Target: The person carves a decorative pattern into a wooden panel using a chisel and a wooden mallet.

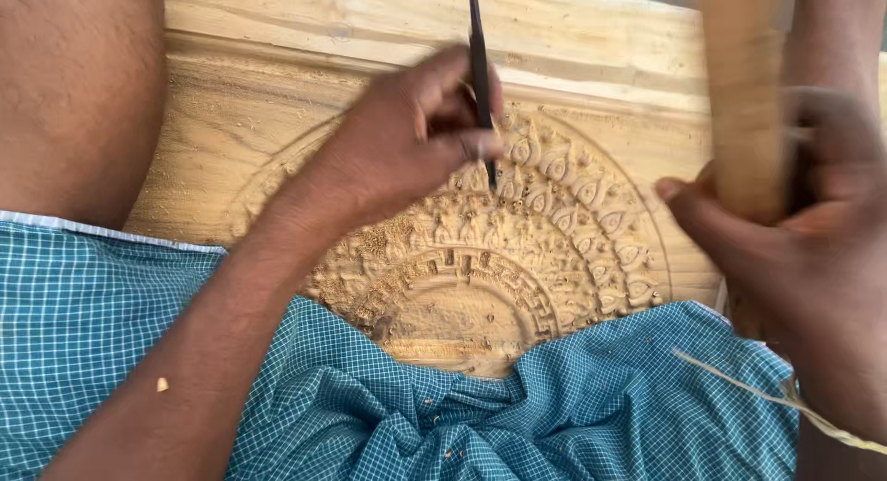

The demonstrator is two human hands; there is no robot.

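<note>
Two hands work over a pale wooden panel (pixel 277 130) carved with a round, ringed floral medallion, which lies flat beneath the person's legs and blue-and-white checked cloth (pixel 573 398). The left hand (pixel 407 139) pinches a thin dark metal chisel (pixel 480 74) between thumb and fingers, low on the shaft, its tip resting on the petal ring of the carving. The right hand (pixel 804 222) is clenched around a light wooden mallet (pixel 744 102), blurred and raised beside the chisel. The chisel looks stiff, slim and likely slippery, best held near the tip for control. The panel appears heavy and rigid, yet its raised petals seem fragile at the edges. Fine wood chips (pixel 397 236) lie scattered across the carved rings.
</note>
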